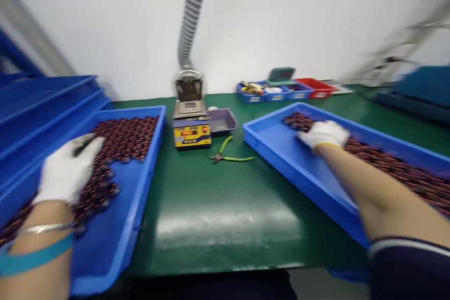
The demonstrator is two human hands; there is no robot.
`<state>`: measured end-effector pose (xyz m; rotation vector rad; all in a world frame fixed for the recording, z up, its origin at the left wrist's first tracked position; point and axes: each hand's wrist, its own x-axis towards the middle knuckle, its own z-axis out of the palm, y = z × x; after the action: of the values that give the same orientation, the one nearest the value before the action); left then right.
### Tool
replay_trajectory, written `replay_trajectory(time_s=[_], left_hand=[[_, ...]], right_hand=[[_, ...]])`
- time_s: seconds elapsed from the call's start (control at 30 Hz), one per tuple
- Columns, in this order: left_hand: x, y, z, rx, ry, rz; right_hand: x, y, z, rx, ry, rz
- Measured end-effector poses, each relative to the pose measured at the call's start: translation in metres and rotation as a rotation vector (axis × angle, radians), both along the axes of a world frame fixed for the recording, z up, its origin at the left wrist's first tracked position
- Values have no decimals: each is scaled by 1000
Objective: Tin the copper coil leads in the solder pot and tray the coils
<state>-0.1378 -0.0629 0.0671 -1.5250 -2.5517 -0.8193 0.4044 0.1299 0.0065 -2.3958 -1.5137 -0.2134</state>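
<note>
White gloves cover both hands. Over the left blue tray [140, 197], my left hand [70, 164] has its fingers closed around a small dark part [83, 145]. Many small black and reddish parts [126, 138] lie beneath and beyond it in that tray. My right hand [325, 135] reaches into the right blue tray [281, 161], at the far end of its row of similar parts [390, 164]. The fingers of that hand are bent down onto the parts, and whatever they hold is hidden.
A yellow and blue solder pot [191, 136] stands mid-table below a grey hose [191, 14]. Beside it are a purple tray [223, 121] and green-handled cutters [230, 157]. Small blue bins [253, 97] and a red bin [316, 88] line the back. Stacked blue trays [45, 108] stand left.
</note>
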Motion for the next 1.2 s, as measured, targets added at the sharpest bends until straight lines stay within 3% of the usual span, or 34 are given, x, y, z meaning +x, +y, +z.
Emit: replay_trajectory(time_s=[0.03,0.1,0.17,0.23,0.37,0.5,0.67,0.8,0.9,1.07,1.2], left_hand=[[-2,-5,5,-11,-37,8],[-3,-9,9,-72,-63,-6],[-2,-8,6,-229,-52,-78],[-2,-5,0,-453,21,-146],[-3,2,-16,-780,314,-126],[-10,7,-30,-824,378,-64],[-12,10,-38,-827,401,-59],[-1,18,-39,-793,418,-99],[6,22,-38,-757,410,-116],[-8,15,-36,-724,225,-112],[-15,16,-40,-741,229,-113]], right_hand=[[8,8,-7,31,19,-12],[23,27,-23,303,93,75],[29,43,-33,551,99,211],[21,50,-32,666,108,305],[-43,31,-2,563,184,397],[-128,-13,27,525,195,668],[-203,-71,32,440,199,1086],[-251,-101,15,368,278,1362],[-280,-117,-10,301,382,1470],[-297,-134,-55,264,586,1369],[-290,-130,-67,306,626,1375]])
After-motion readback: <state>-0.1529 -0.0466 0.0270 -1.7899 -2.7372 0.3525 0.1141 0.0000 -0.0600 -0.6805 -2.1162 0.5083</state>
